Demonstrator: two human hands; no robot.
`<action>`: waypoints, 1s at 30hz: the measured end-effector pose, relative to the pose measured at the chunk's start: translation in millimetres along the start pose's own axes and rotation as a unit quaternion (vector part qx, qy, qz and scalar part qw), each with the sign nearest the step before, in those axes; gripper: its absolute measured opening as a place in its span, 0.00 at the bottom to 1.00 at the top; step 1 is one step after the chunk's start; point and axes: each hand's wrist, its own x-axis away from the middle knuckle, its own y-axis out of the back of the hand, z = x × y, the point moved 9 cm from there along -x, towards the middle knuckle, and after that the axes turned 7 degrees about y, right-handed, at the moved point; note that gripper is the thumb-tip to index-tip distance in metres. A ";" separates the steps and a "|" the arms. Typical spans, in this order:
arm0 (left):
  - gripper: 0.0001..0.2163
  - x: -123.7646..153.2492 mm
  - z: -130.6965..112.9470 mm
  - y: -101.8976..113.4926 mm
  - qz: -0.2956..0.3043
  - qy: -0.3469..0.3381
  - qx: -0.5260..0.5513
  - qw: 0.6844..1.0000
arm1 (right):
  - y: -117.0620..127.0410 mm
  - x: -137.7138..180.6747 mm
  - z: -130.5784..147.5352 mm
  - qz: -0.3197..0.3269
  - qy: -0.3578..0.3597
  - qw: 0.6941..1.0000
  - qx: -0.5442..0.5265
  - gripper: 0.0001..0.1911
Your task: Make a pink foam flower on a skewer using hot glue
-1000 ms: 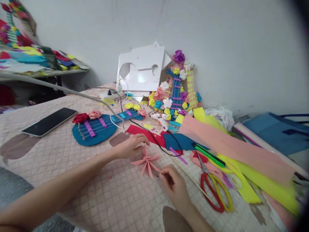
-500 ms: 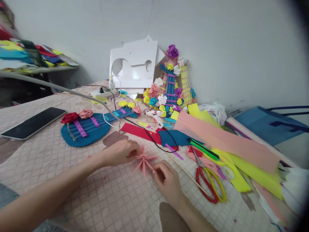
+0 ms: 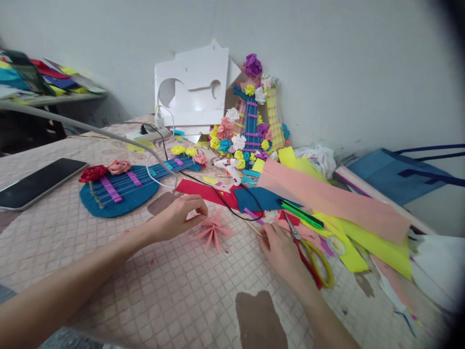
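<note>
A pink folded-paper flower (image 3: 213,231) with pointed petals lies on the quilted table cover. My left hand (image 3: 181,216) hovers at its upper left edge, with bent fingers, a small gap between thumb and fingertips, and nothing visible in it. To the right, my right hand (image 3: 285,249) has its fingers closed around a thin wooden stick (image 3: 253,227); its palm hides the rest of the stick. Scissors (image 3: 308,257) with red and yellow handles lie partly behind that hand. A green craft knife (image 3: 301,214) rests just beyond.
A blue paper guitar (image 3: 119,191) with paper roses lies left, beside a phone (image 3: 43,183). A white glue gun (image 3: 228,168) stands behind, its black cable looping forward. Coloured sheets (image 3: 337,198) and a tape roll (image 3: 336,245) cover the right side. Decorated guitars (image 3: 252,121) lean on the wall.
My right hand has let go of the flower and moved right onto the wooden stick. My left hand's fingers have come off the flower, which rests on the table. The view has shifted slightly.
</note>
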 end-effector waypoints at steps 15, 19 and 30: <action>0.08 14.3 -2.6 -17.0 0.108 0.059 -0.015 0.992 | 22.9 -3.6 74.1 0.023 0.090 0.958 -0.272 0.10; 0.06 20.8 2.0 -29.9 0.112 0.079 -0.044 0.990 | 18.5 -6.2 76.9 -0.001 0.054 0.961 -0.273 0.07; 0.05 22.8 8.4 -35.5 0.097 0.086 -0.058 0.990 | -0.1 -17.9 97.9 -0.010 0.025 0.975 -0.222 0.05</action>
